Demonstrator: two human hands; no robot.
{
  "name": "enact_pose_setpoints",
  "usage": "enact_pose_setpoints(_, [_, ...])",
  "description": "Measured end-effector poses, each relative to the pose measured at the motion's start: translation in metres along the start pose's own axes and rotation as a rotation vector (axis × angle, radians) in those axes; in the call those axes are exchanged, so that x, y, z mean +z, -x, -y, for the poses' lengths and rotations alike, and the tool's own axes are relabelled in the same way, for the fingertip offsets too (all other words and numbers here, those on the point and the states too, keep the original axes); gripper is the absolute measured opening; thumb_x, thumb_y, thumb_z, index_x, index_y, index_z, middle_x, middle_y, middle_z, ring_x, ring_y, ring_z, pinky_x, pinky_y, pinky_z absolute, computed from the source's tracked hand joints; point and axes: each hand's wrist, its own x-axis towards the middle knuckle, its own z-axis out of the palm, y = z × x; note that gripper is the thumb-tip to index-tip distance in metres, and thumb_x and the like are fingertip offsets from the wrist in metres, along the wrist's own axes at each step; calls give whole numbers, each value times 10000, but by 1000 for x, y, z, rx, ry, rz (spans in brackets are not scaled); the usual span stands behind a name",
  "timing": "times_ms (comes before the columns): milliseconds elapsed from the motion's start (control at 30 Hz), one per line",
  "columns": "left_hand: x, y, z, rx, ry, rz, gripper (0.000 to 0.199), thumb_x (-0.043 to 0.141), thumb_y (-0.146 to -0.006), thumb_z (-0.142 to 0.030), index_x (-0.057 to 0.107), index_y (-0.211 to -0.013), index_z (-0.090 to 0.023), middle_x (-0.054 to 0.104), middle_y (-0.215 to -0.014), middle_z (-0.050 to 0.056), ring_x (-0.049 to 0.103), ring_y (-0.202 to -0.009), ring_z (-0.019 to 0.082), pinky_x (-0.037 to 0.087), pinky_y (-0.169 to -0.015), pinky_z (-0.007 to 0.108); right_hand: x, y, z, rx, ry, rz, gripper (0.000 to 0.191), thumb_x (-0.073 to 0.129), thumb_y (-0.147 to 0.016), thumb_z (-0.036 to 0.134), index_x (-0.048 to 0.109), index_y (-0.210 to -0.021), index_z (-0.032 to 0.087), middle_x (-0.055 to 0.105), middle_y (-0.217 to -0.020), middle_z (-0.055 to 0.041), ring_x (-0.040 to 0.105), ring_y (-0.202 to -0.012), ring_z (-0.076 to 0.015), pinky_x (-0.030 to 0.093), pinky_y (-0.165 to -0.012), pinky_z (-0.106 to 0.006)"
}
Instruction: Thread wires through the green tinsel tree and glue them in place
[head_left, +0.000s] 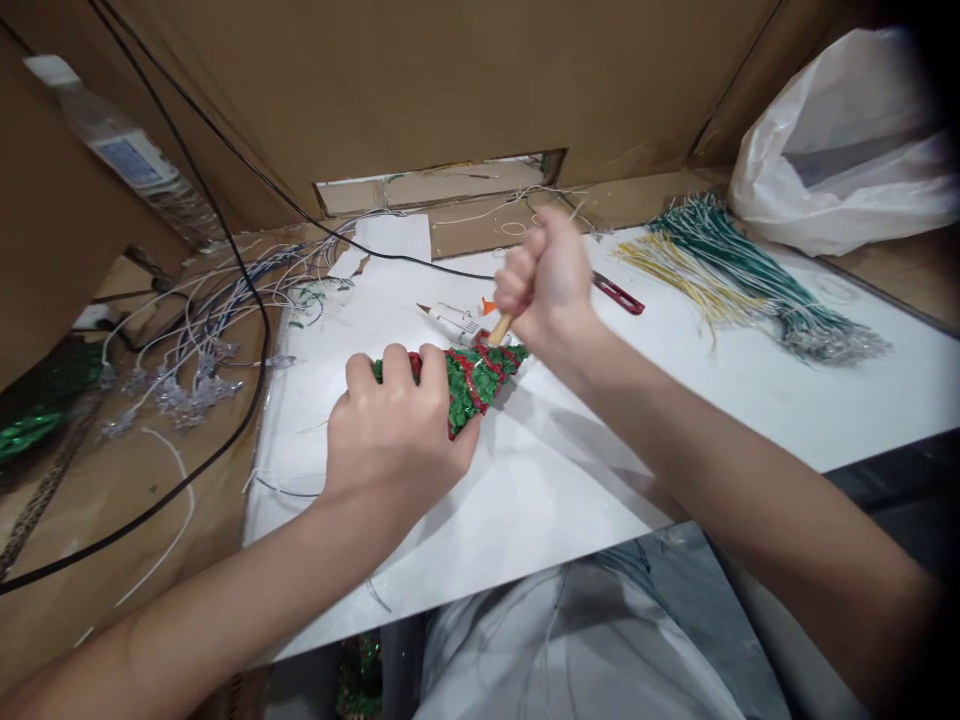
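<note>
A small green Christmas tree decoration (484, 380) with red garland lies on the white work surface, its narrow end pointing right. My left hand (397, 420) is wrapped over its wide end and holds it down. My right hand (551, 280) is closed in a fist round a tool with a light wooden handle (501, 328). The handle slants down from the fist to the tree's upper side; the tool's working end cannot be made out. Just behind the tree lies a white glue gun or similar pointed tool (454, 322), beside a small orange piece (489, 305).
A red-handled cutter (619, 293) lies right of my fist. Bundles of yellow wires (682, 280) and green wires (772, 270) lie farther right, near a white plastic bag (840, 150). Tangled light wires (195, 380), a black cable (259, 330) and a plastic bottle (135, 160) occupy the left.
</note>
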Motion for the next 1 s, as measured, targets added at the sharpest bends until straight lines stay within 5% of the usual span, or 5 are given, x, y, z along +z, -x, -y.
enact_pose_setpoints(1000, [-4,-2,1,-8,-7,32,468,543,-766,-503,598,-1024,-116,594,-921,176,540,-843,357,385,-536,338,-2,16,-24,27,68,76,396,387,-880,375,151,-594,234,62,-459,96,62,-387,-76,87,-358,-229])
